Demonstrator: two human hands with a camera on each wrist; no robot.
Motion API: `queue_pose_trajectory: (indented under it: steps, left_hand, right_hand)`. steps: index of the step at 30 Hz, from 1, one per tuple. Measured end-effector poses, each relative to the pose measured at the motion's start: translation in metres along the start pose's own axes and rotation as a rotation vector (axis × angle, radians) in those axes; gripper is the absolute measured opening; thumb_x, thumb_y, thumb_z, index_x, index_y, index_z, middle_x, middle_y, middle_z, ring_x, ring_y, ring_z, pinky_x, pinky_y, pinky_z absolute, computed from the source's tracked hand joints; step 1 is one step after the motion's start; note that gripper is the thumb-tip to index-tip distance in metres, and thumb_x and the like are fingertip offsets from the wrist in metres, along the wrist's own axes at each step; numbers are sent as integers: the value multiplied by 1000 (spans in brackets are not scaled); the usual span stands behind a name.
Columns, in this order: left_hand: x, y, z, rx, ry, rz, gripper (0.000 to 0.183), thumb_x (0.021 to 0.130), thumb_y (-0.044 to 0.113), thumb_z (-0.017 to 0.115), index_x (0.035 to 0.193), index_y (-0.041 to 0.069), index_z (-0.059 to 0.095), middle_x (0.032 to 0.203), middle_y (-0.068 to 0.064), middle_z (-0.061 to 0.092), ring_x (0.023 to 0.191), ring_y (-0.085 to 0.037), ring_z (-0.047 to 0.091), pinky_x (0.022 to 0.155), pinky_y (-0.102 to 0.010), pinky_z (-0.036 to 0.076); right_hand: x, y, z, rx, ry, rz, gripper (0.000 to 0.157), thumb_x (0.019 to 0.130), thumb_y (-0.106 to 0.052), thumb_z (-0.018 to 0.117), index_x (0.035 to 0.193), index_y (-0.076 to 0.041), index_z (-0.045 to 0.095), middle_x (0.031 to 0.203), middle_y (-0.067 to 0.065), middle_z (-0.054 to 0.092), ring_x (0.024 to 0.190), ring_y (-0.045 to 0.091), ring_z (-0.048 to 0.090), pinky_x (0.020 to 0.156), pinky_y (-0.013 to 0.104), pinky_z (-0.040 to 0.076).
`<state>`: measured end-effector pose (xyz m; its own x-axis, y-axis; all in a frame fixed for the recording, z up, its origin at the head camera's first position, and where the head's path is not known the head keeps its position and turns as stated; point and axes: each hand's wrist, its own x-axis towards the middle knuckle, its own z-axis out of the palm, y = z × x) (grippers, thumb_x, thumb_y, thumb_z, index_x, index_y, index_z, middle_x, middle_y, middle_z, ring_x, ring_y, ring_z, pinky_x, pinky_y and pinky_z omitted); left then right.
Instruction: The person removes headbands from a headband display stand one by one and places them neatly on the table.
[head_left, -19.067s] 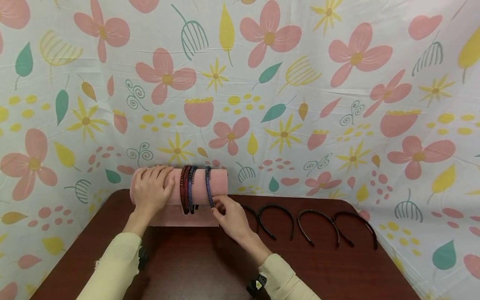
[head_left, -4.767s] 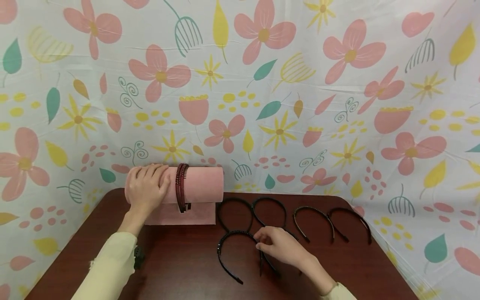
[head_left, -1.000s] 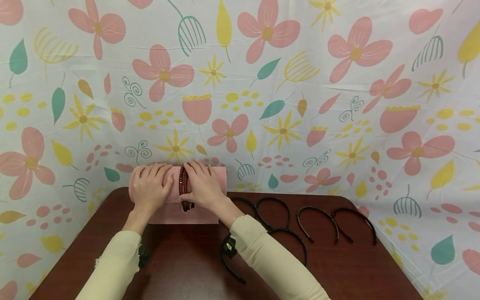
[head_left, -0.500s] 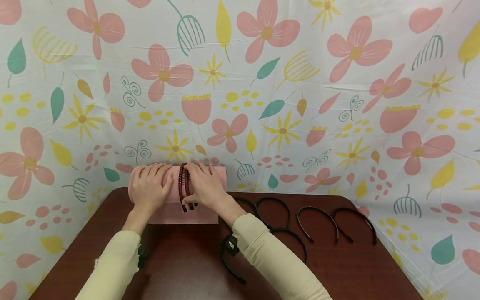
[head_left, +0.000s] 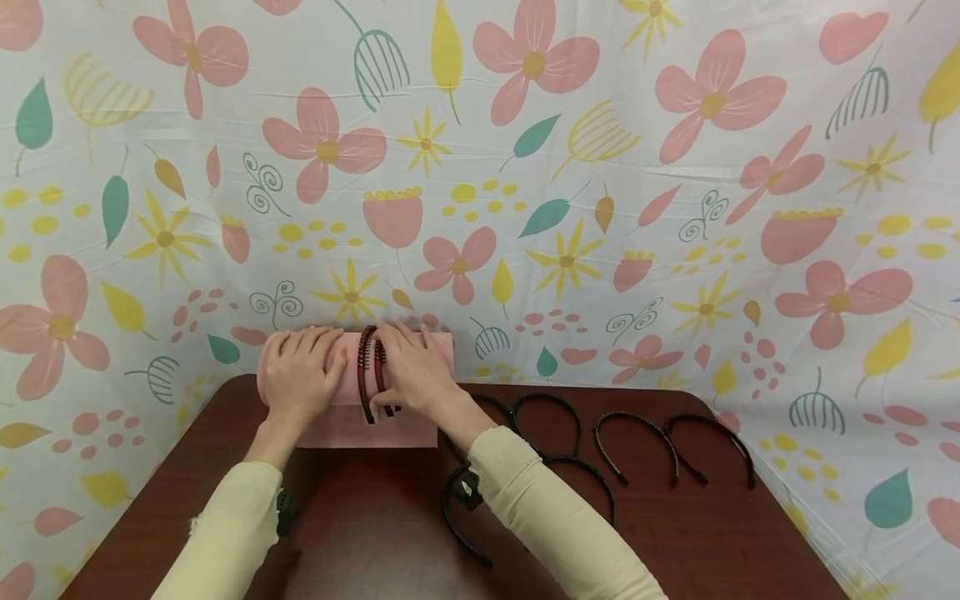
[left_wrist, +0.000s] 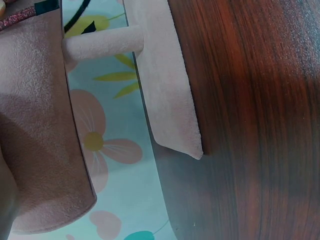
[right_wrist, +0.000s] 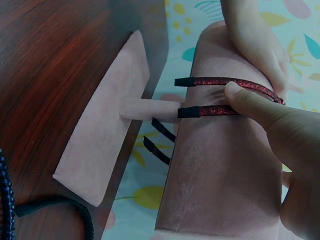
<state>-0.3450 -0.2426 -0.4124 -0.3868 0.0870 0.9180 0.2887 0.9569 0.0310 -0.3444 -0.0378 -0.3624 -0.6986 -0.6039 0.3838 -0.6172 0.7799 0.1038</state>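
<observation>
The left end of a pink roll (right_wrist: 215, 167) is covered by a person's left hand (head_left: 300, 367), its grip spread over the top, with fingers bent around the curve. The roll is held level above the desk (head_left: 352, 517) by a pink stand (right_wrist: 102, 125) with a flat base. Near the middle, the roll is encircled by a beaded red headband (head_left: 363, 379), its black tip hanging below. Just to the right, a second red headband (right_wrist: 214, 111), also worn around the roll, is pinched in the grip of the right hand (head_left: 416, 375), thumb on the near face and fingers over the top.

Farther right, a dark headband (head_left: 463, 544) laid toward the front of the desk is partly hidden by the right sleeve (head_left: 551, 508). Behind it, two black headbands (head_left: 551, 398) are lined up near the back edge, one partly obscured. At far right, a gold-flecked headband (head_left: 637, 416) and another black one are placed side by side. The scene is backed by a flowered cloth (head_left: 495, 183).
</observation>
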Motion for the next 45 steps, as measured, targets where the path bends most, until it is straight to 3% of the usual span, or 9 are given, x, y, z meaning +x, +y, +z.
queue_pose_trajectory:
  steps: [8,16,27,45]
  left_hand:
    - [2,3,0,-26,18,-13,38,93,36,50,106,11,75,106,-11,74,99,-33,67,98,-52,43]
    - [3,6,-2,-2,-45,-18,42,96,38,45,111,11,74,110,-11,73,103,-34,66,101,-52,41]
    - [4,7,0,-21,-9,-9,40,95,37,48,109,12,75,109,-11,73,102,-33,66,99,-52,43]
    - [0,4,-4,-13,-11,-9,42,96,38,46,110,11,75,110,-12,74,102,-34,67,101,-52,42]
  right_hand:
    - [-8,12,-1,66,42,-5,103,63,-60,85,144,-17,39,153,2,44,147,26,36,117,56,31]
    - [-18,28,0,58,55,17,99,63,-61,85,139,-18,39,150,2,46,147,23,36,116,51,34]
    - [-30,47,-3,99,74,9,98,62,-60,86,138,-16,42,155,5,41,148,27,33,119,52,28]
    - [-59,75,-14,188,79,68,101,67,-52,87,144,-5,41,153,10,41,141,26,43,113,41,40]
